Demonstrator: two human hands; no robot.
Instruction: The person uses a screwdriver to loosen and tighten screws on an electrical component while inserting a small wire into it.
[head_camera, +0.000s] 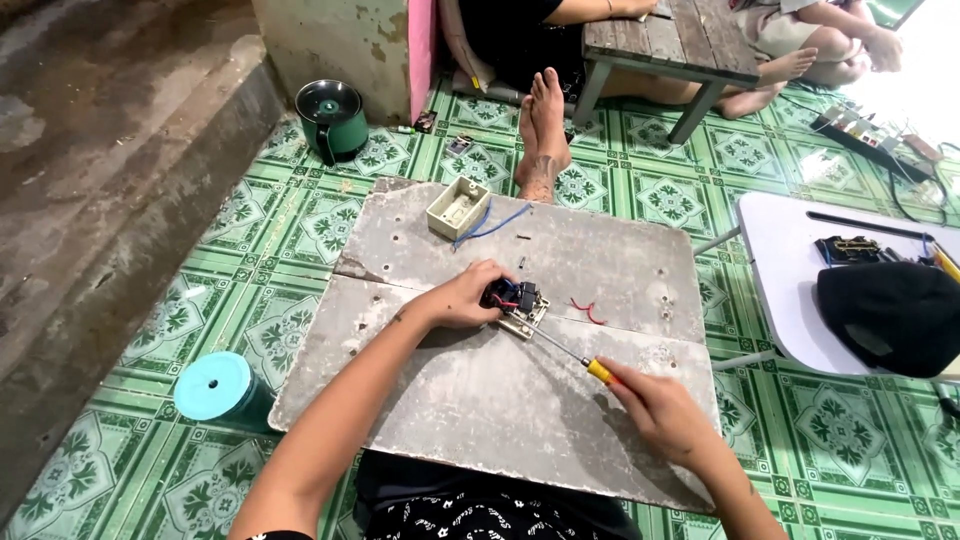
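A rough, matt grey board (480, 400), stained and drilled, was seen laid over glossy patterned green floor tiles (300, 230). The screwdriver (560, 348) was shown with a bright metal shaft and smooth yellow plastic handle. The switch module (515, 300) looked of black plastic, the mounting box (457, 207) of matt cream plastic.

**What you have on**

Your arms are bare from the shoulder down; no sleeves, gloves, watch or rings show on your left hand (462, 298) or right hand (660, 410). A small dark mark sits on your left forearm near the wrist. Over your lap lies black cloth sprinkled with small white print. Your feet (543, 135) are bare, with a dark marking above the ankle.
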